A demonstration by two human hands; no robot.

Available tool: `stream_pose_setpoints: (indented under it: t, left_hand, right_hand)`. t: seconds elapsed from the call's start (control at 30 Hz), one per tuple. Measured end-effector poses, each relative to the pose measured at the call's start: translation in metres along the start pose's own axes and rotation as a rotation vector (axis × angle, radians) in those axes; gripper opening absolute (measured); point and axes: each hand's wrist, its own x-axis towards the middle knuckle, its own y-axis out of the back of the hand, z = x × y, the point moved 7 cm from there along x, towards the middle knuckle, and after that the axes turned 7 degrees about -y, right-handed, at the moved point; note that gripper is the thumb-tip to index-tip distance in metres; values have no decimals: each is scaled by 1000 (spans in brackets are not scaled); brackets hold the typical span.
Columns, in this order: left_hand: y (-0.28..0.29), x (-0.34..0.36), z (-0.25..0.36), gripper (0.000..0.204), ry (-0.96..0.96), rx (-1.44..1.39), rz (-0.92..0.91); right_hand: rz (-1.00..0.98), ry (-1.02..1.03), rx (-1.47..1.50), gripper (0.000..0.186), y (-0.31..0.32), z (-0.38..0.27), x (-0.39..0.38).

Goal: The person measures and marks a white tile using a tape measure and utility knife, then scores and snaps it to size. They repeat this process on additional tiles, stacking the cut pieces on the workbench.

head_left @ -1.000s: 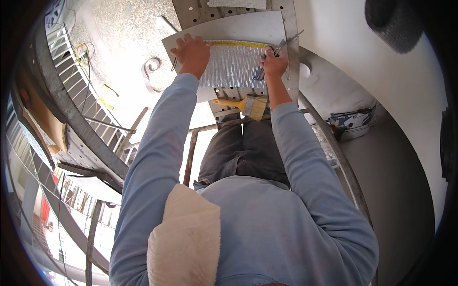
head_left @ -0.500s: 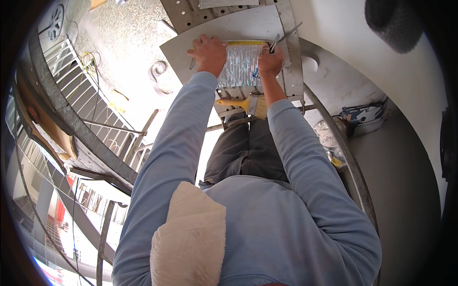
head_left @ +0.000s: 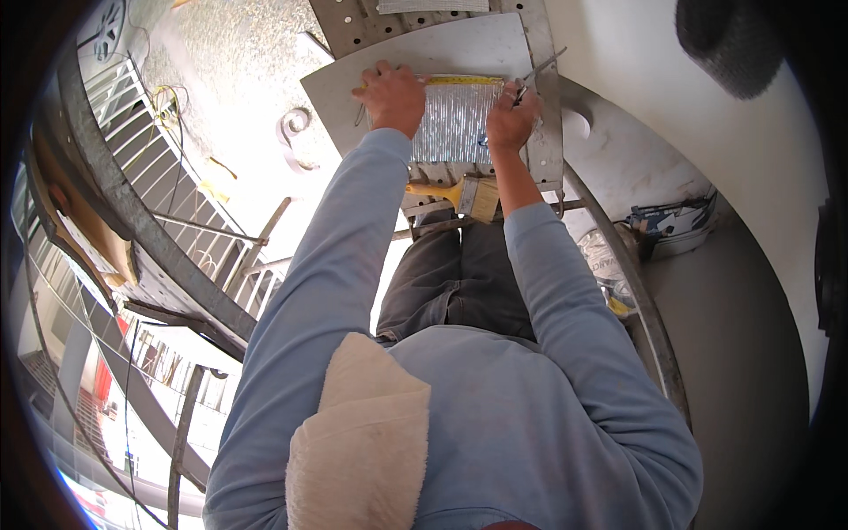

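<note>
"What's held?"

"The left hand (head_left: 395, 99) is half open on the yellow tape measure (head_left: 464, 80); can't tell its grip. The right hand (head_left: 514, 119) is curled round a grey tool (head_left: 549, 62)."

"And the silver sheet (head_left: 455, 124)?"

"Between them, on a grey board (head_left: 340, 84) on a holey metal plank (head_left: 551, 132). Brush (head_left: 481, 200) at six o'clock, white wall (head_left: 618, 53) at two."

"What else?"

"A tub (head_left: 685, 237) at four; can't tell what's inside."

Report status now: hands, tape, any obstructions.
Left hand over yellow measuring tape. Right hand gripping metal tool by tape's right end. Tape along far edge of silver sheet. Paintbrush nearer, not blocking tape.
</note>
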Motion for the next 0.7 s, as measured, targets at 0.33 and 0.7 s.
stream_pose_setpoints:
  t: [0.33,0.7]
  left_hand:
    - [1,-1,-1,45,7,-19,49]
    - [-5,1,-4,46,4,-22,43]
  right_hand:
    - [-830,21,-458,37,-64,-54,-59]
    - [-886,-36,-443,36,-89,-47,-53]
